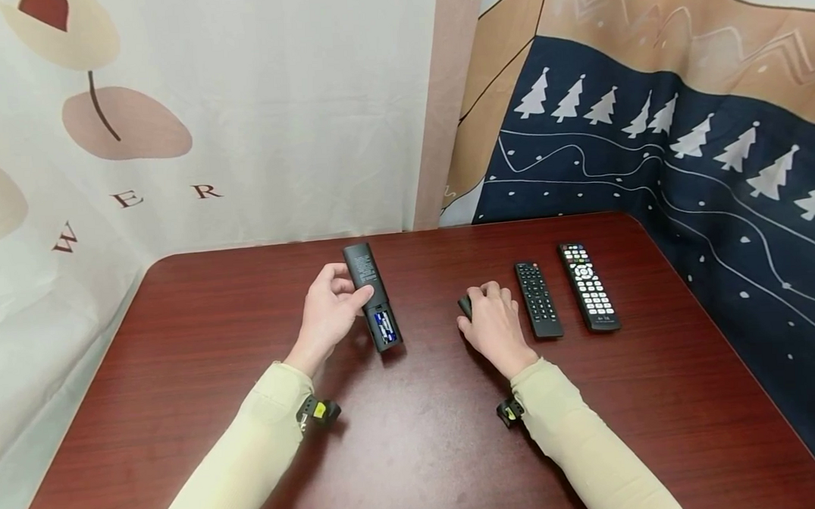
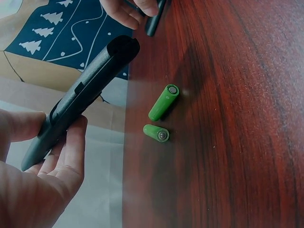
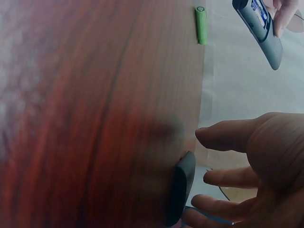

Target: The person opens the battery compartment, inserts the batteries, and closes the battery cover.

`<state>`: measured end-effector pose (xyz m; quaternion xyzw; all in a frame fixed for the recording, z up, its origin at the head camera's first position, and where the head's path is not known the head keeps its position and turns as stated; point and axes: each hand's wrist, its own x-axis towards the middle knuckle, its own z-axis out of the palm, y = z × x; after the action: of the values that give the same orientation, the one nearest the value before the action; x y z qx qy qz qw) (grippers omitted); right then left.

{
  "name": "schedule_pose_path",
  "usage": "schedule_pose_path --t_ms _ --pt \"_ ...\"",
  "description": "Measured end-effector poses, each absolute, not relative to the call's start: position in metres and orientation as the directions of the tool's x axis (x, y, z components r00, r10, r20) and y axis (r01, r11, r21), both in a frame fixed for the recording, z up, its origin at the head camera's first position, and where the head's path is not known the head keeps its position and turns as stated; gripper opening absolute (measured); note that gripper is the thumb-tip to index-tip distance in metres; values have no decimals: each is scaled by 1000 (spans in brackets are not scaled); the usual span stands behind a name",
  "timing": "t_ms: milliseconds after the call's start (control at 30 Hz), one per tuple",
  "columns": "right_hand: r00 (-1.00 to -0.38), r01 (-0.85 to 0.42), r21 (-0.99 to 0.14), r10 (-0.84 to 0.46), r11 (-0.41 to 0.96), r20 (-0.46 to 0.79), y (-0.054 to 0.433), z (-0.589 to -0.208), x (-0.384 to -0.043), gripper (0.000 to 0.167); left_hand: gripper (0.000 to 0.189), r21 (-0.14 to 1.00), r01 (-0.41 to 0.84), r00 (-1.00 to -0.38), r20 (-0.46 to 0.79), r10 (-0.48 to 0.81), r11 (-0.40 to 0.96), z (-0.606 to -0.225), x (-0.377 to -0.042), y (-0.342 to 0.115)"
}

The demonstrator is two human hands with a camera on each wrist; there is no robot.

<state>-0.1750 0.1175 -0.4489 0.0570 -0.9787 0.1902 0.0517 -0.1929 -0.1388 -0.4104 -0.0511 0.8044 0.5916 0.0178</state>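
My left hand (image 1: 331, 311) grips a black remote control (image 1: 362, 275), tilted above the table with its back facing up. Its battery compartment (image 1: 386, 327) is uncovered and shows blue and white inside; I cannot tell whether that is a label or batteries. Two green batteries (image 2: 164, 102) lie on the table in the left wrist view; the head view does not show them. My right hand (image 1: 495, 323) is over a small dark piece (image 3: 183, 190) that looks like a battery cover. Its thumb stands apart from the piece; whether the other fingertips touch it is unclear.
Two more black remotes lie buttons up to the right of my right hand, a shorter one (image 1: 538, 300) and a longer one (image 1: 589, 287) with white buttons. Patterned cloths (image 1: 292, 123) hang behind and beside the reddish-brown table (image 1: 423, 451).
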Motion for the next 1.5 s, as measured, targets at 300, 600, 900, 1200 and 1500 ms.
schedule_pose_path --t_ms 300,600,900,1200,1500 --pt "-987 -131 -311 -95 941 127 118 -450 -175 42 43 952 -99 -995 -85 -60 291 -410 -193 -138" --pt "-979 -152 -310 -100 938 175 118 -451 -175 32 43 952 -102 -994 -88 -63 290 -411 -194 -138" --pt "-983 -135 -319 -88 938 159 119 -450 -179 33 43 952 -104 -994 -88 -65 290 -411 -192 -139" --pt "-994 -92 -412 -61 906 87 121 -447 -181 44 42 952 -106 -994 -90 -68 287 -411 -192 -139" --pt "-992 -88 -468 -35 879 122 119 -444 -180 51 42 952 -103 -994 -87 -67 288 -410 -192 -138"
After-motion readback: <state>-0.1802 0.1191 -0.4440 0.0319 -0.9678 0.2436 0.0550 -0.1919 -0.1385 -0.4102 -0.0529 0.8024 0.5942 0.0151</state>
